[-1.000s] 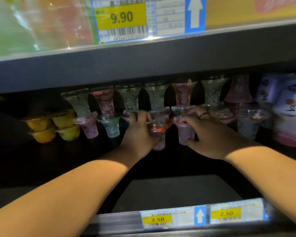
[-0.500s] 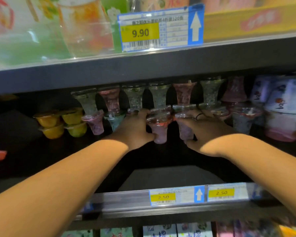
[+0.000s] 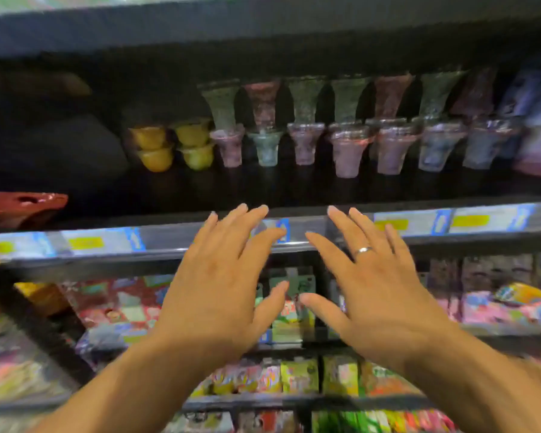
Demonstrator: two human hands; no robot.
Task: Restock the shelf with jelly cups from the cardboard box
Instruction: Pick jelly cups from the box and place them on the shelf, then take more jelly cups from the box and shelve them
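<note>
Shelf [image 3: 294,189] deck dark, its front rail [image 3: 169,248] running across mid-frame with yellow-and-blue price tags [image 3: 85,243], print blurred. Jelly cups [image 3: 347,151] stand in a row toward the back, rims up, close side by side. A second tier of upturned cups [image 3: 306,98] stands directly above them, tops near the underside of the upper shelf [image 3: 263,29]. Small yellow cups [image 3: 169,145], stacked two high, just left of the row; pale pouches [image 3: 537,129] just right of it. Open room: a bare strip of deck between the cup row and the rail, and a wider bare stretch left of the yellow cups, with a red object [image 3: 22,207] at the far left edge. Packets [image 3: 122,304] crowd the levels below the rail, blurred.

Left hand [image 3: 219,295] and right hand [image 3: 378,292] both empty, fingers straight and spread, backs to the camera, side by side in front of the rail. Thumbs point at each other, a small gap between, not touching. Their tips overlap the rail in view; contact cannot be told. Ring [image 3: 363,250] on the right hand. Both hands well apart from the cups.
</note>
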